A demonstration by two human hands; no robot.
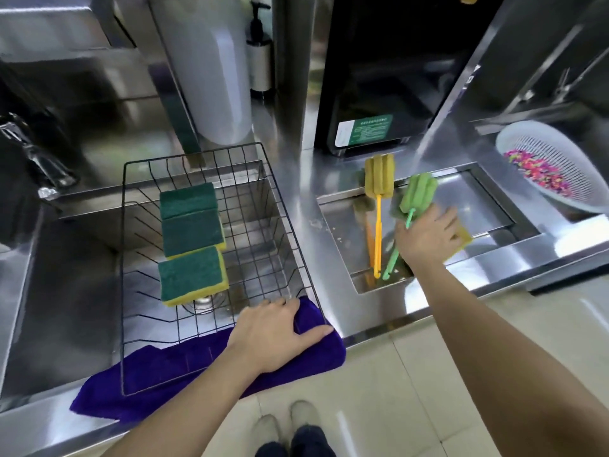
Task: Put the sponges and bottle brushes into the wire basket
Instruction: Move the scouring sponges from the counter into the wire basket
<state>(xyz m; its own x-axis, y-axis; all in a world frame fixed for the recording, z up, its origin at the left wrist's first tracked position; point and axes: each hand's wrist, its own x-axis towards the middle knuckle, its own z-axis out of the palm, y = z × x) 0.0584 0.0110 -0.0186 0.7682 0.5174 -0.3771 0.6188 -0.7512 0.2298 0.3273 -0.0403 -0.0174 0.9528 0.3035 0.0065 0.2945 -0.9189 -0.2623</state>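
Observation:
A black wire basket (290,206) sits across the left sink with three green-and-yellow sponges (192,249) lying inside it. My left hand (273,331) rests flat on the basket's near right corner, over a purple cloth (164,371). In the small right basin lean a yellow bottle brush (379,183) and a green bottle brush (418,196). My right hand (428,237) reaches into that basin, fingers closed over a yellow sponge (464,237), only a corner of which shows. The green brush's handle passes under this hand.
A white colander (540,153) of coloured bits stands at the right. A black appliance (389,77) rises behind the basin. A soap pump bottle (260,51) and a tap (33,153) stand near the left sink. A rolled white mat (217,77) leans behind the basket.

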